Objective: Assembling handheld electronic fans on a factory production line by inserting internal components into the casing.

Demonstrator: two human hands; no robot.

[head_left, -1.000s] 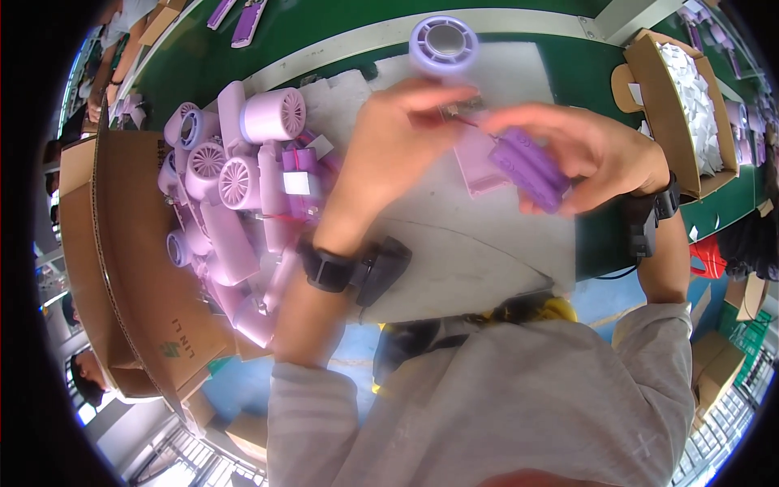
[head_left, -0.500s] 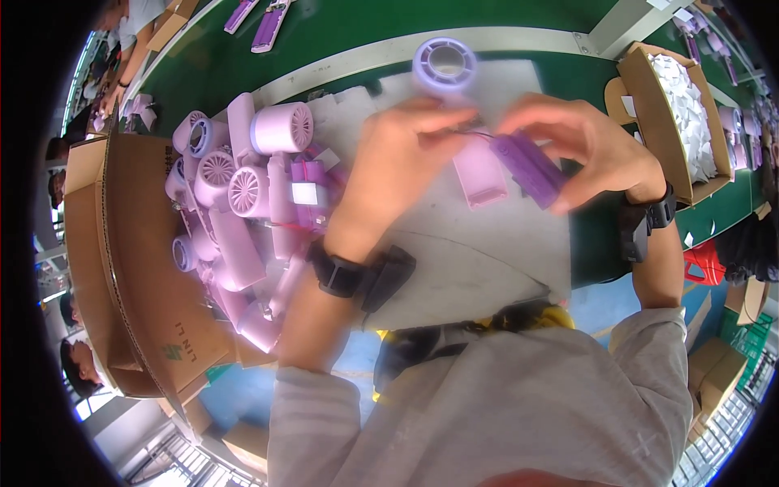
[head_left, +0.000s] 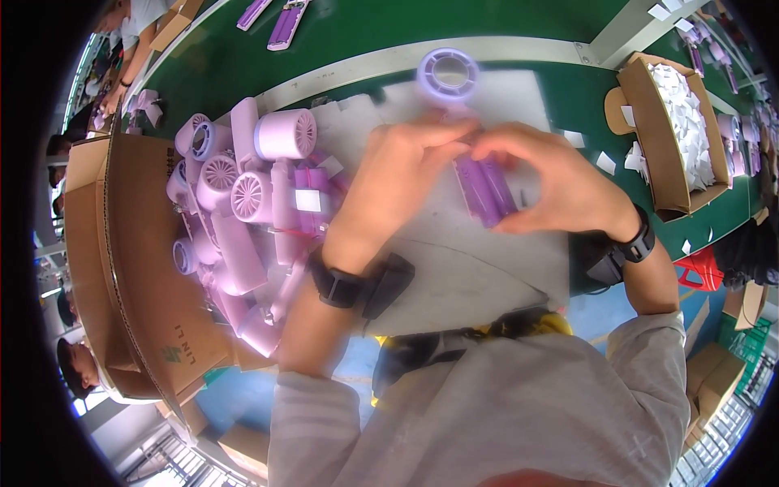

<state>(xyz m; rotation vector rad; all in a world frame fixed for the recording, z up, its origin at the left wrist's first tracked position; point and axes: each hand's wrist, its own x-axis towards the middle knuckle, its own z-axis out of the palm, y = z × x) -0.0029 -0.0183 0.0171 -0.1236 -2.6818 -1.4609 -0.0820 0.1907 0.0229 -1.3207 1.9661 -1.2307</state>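
A pink handheld fan body (head_left: 459,109) with a round lavender ring head (head_left: 448,74) lies over the white mat, its handle end pointing toward me. At the neck just below the ring, my left hand (head_left: 399,174) is closed on it with thumb and forefinger. My right hand (head_left: 560,178) grips a long purple insert (head_left: 487,191), thumb at its lower end and fingers at its upper end. That insert sits over the fan's handle and hides most of it. Whether it is seated in the handle, I cannot tell. Both hands' fingertips nearly meet at the neck.
Pink fan bodies (head_left: 243,191) are heaped at left beside a large cardboard box (head_left: 154,268). A smaller box of white paper slips (head_left: 661,146) stands at right, with loose slips near it. Purple-lined handle pieces (head_left: 287,24) lie beyond the pale rail (head_left: 357,66). Other people work at far left.
My right hand has brought the purple insert leftward from beside the handle to over it, and turned it more upright. My left hand stays at the neck. The view has shifted slightly.
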